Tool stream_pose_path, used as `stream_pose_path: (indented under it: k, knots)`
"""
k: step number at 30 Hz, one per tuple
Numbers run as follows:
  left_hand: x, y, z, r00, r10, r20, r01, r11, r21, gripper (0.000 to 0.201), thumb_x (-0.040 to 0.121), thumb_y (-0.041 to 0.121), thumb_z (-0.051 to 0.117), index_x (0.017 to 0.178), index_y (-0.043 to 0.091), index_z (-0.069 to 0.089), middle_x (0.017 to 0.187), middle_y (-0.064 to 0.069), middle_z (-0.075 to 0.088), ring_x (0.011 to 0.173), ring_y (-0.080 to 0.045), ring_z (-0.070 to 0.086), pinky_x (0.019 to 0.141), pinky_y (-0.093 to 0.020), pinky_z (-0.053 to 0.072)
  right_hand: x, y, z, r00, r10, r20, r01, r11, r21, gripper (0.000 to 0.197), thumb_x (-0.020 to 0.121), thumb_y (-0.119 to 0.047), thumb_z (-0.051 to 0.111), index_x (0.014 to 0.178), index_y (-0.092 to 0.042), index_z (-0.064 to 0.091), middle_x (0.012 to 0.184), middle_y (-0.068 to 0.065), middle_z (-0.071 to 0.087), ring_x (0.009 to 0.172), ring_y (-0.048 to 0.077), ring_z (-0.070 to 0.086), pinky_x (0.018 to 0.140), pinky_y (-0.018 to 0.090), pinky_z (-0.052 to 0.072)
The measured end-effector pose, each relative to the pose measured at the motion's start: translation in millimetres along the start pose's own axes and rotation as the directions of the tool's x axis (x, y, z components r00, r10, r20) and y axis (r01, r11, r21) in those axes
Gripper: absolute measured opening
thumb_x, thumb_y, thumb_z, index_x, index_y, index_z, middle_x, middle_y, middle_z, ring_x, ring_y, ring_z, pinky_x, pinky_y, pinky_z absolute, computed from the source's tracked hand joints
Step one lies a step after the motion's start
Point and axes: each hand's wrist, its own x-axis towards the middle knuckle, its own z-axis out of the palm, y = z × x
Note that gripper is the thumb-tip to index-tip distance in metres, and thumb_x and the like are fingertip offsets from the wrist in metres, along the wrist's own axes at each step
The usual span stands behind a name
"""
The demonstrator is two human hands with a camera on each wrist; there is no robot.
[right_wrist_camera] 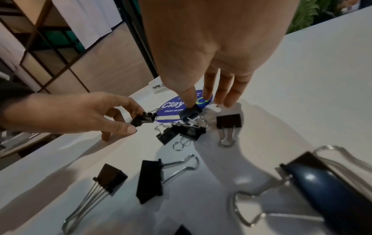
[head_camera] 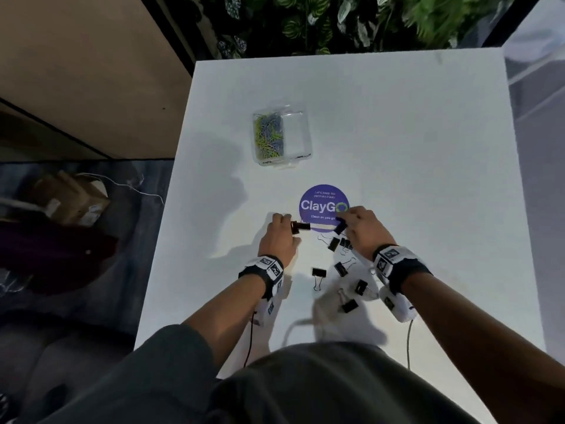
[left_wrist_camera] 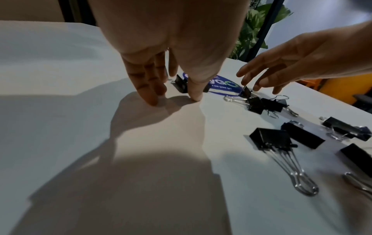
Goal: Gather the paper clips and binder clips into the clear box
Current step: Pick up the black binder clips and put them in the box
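The clear box (head_camera: 295,133) stands at the far middle of the white table (head_camera: 412,179), with coloured paper clips (head_camera: 268,134) in its left part. Several black binder clips (head_camera: 319,273) lie loose near the front edge between my wrists. My left hand (head_camera: 290,224) pinches one binder clip (right_wrist_camera: 144,120) between thumb and forefinger, just above the table. Close to its right, my right hand (head_camera: 344,220) pinches another binder clip (right_wrist_camera: 190,112) at the edge of the purple sticker, its other fingers (right_wrist_camera: 229,93) straight. A tangle of binder clips (right_wrist_camera: 181,132) lies just below that hand.
A round purple ClayGo sticker (head_camera: 321,200) is stuck to the table between the hands and the box. The table's left edge drops to a floor with a cardboard box (head_camera: 73,197). Green plants (head_camera: 321,22) stand behind the far edge.
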Motion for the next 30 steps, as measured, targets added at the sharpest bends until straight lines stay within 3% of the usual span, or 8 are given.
stream_pose_path:
  k: [4,9,15,17,20,23,26,30]
  knots:
    - [0.6,-6.9,-2.8,1.0,0.0,0.001,0.0,1.0,0.018,0.041,0.088,0.028,0.064,0.122,0.011,0.05,0.123,-0.01,0.044,0.104,-0.031,0.057,0.079,-0.043,0.051,3.8,-5.3,6.5,0.998,-0.014,0.064,0.02,0.995,-0.096,0.045,0.088,-0.013,0.052,0.132,-0.023,0.051,0.137,0.012,0.041,0.117,0.036,0.042,0.09,0.047,0.048]
    - [5.5,-6.0,-9.2,0.995,0.086,0.049,-0.088,0.996,0.024,0.053,0.086,0.031,0.066,0.133,0.019,0.045,0.126,-0.008,0.043,0.102,-0.029,0.058,0.084,-0.043,0.053,6.8,-6.9,7.4,1.0,0.019,0.018,-0.016,0.991,-0.132,0.024,0.087,-0.01,0.053,0.11,-0.007,0.055,0.12,0.014,0.047,0.106,0.031,0.048,0.073,0.043,0.052]
    - [15.2,-8.9,-9.3,0.998,0.056,0.023,-0.052,0.987,-0.153,0.028,0.089,0.016,0.062,0.115,0.008,0.055,0.118,-0.012,0.051,0.103,-0.031,0.056,0.091,-0.039,0.046,5.0,12.5,-8.1,0.982,0.159,-0.1,-0.127,0.954,0.273,0.014,0.082,-0.001,0.05,0.091,-0.012,0.054,0.091,0.01,0.058,0.08,0.031,0.057,0.069,0.039,0.049]
    - [17.3,-13.5,-13.0,0.999,0.025,-0.028,-0.031,0.966,-0.258,0.025,0.09,0.012,0.06,0.114,0.007,0.058,0.115,-0.012,0.055,0.104,-0.03,0.056,0.093,-0.035,0.045,3.9,20.5,-14.5,0.963,0.227,-0.144,-0.151,0.9,0.408,0.022,0.083,0.001,0.047,0.098,-0.013,0.057,0.096,0.009,0.058,0.081,0.026,0.057,0.072,0.03,0.049]
    - [17.9,-23.6,-17.9,0.996,0.012,-0.088,-0.044,0.929,-0.367,0.027,0.093,0.007,0.054,0.119,0.009,0.06,0.117,-0.011,0.062,0.104,-0.025,0.059,0.092,-0.025,0.042,-0.1,26.8,-22.3,0.962,0.21,-0.172,-0.126,0.908,0.4,0.028,0.087,0.005,0.041,0.102,-0.006,0.063,0.1,0.012,0.056,0.082,0.019,0.052,0.061,0.001,0.036]
    - [20.1,-35.6,-18.4,0.993,-0.018,-0.114,-0.039,0.875,-0.482,0.039,0.095,0.0,0.04,0.126,0.013,0.058,0.121,-0.012,0.06,0.102,-0.024,0.058,0.095,-0.031,0.046,-3.4,24.4,-23.6,0.978,0.185,-0.091,-0.133,0.904,0.406,0.027,0.083,0.001,0.041,0.084,-0.007,0.067,0.098,0.015,0.057,0.08,0.023,0.056,0.072,0.02,0.042]
    - [22.5,-35.7,-21.2,0.99,-0.131,-0.057,0.072,0.802,-0.594,0.039,0.094,-0.004,0.032,0.116,0.011,0.06,0.106,-0.012,0.06,0.084,-0.021,0.058,0.077,-0.031,0.047,-5.4,12.6,-18.7,0.985,0.158,0.065,-0.171,0.919,0.357,0.014,0.076,-0.02,0.047,0.066,-0.015,0.057,0.089,0.014,0.057,0.074,0.026,0.057,0.066,0.027,0.04]
    - [26.2,-24.1,-27.6,0.959,-0.28,0.041,0.221,0.65,-0.727,0.03,0.096,0.01,0.034,0.082,0.013,0.06,0.078,-0.006,0.058,0.06,-0.019,0.05,0.055,-0.027,0.039,-4.9,-1.7,2.9,0.982,0.074,0.171,-0.095,0.989,0.116,0.024,0.081,-0.028,0.06,0.1,-0.015,0.052,0.105,0.007,0.047,0.079,0.023,0.052,0.076,0.034,0.047]
